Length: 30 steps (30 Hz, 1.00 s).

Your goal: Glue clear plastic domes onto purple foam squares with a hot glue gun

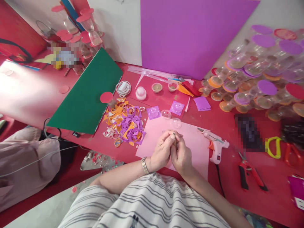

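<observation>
My left hand (161, 151), with a metal-banded bracelet or watch (144, 166) at its wrist, meets my right hand (182, 157) above a pink sheet (197, 148). Fingers of both hands are closed together at the tips around something small that I cannot make out. Just beyond them lie clear plastic domes (176, 123). Two purple squares (152, 116) farther back each carry a clear dome. To the right of my right hand, a white and pink hot glue gun (216, 147) lies on its side at the sheet's edge.
Orange and purple paper scraps (129, 123) are heaped at left, beside a green board (87, 95). Small cups of sand (157, 88) stand at the back. Hourglass-shaped pieces (258, 69) are stacked at right, above red-handled pliers (251, 174). A large purple sheet (185, 34) leans behind.
</observation>
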### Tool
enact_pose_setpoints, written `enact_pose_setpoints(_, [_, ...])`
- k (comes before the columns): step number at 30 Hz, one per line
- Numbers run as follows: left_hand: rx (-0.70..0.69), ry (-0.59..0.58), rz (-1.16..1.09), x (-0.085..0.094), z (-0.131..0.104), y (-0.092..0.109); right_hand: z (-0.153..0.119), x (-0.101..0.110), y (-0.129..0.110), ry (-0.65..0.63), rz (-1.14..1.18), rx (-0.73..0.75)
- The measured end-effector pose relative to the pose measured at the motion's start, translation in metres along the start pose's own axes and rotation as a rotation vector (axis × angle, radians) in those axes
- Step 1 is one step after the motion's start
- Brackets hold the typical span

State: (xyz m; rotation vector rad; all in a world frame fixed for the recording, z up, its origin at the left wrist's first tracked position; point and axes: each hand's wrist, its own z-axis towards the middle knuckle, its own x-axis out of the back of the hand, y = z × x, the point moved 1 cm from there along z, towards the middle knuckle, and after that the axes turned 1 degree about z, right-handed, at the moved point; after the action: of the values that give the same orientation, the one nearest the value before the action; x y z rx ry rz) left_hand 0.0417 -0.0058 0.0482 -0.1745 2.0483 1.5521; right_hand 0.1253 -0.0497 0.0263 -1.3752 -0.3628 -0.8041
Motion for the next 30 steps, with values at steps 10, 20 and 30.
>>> enact_pose_setpoints(10, [-0.001, 0.034, 0.045, 0.0032, 0.0000, -0.0029, -0.0027, -0.0078, 0.0033, -0.003, -0.038, 0.025])
enact_pose_setpoints(20, [0.101, 0.019, -0.004, 0.0055, -0.0025, -0.0046, -0.0018, -0.0038, 0.0009, -0.018, -0.008, 0.000])
enact_pose_setpoints(30, [0.079, 0.027, 0.013, 0.0061, -0.0012, -0.0037, -0.0034, -0.0048, -0.0014, -0.016, 0.017, 0.018])
